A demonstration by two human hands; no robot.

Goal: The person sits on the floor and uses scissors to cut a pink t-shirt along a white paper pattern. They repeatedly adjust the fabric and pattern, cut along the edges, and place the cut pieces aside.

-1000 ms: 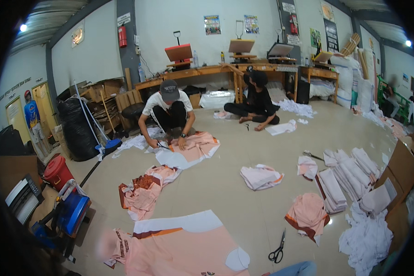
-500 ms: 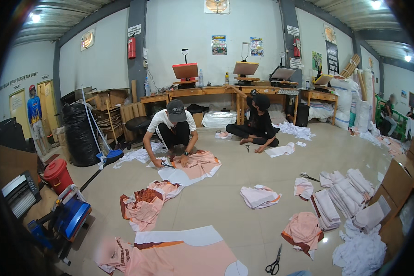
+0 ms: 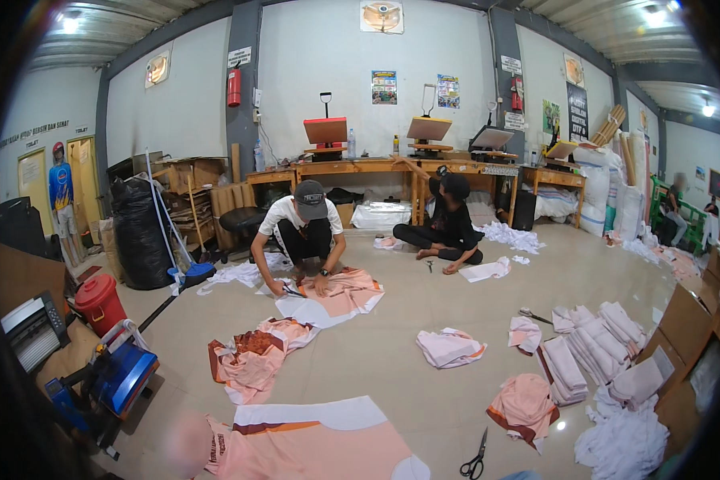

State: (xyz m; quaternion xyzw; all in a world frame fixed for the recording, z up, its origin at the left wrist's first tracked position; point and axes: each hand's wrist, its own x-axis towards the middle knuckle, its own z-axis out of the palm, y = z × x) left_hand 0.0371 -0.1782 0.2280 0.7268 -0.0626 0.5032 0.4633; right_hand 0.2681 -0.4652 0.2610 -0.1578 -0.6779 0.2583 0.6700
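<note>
- Peach-and-white printed fabric sheet [image 3: 312, 444] lies flat on the floor at the bottom of the view, closest to the wearer; neither of the wearer's own hands shows, so whether the fingers are open or closed cannot be told.
- Black-handled scissors [image 3: 474, 462] lie on the floor just right of that sheet, blades closed, touching nothing else.
- A crumpled peach cloth [image 3: 525, 406] sits a little beyond the scissors, with a heap of white cloth [image 3: 622, 444] to its right.
- Folded white stacks [image 3: 586, 352] lie in rows further right.
- Another peach garment [image 3: 252, 356] lies bunched to the left of centre, and a small folded piece [image 3: 450, 348] rests mid-floor.
- A crouching person in a cap [image 3: 302, 236] presses both hands on a spread peach sheet [image 3: 336, 294].
- A second person [image 3: 450, 224] sits cross-legged nearby, in front of the wooden worktop [image 3: 360, 168] carrying heat presses.
- A red bucket [image 3: 100, 302] and a blue machine [image 3: 120, 378] stand at the left.
</note>
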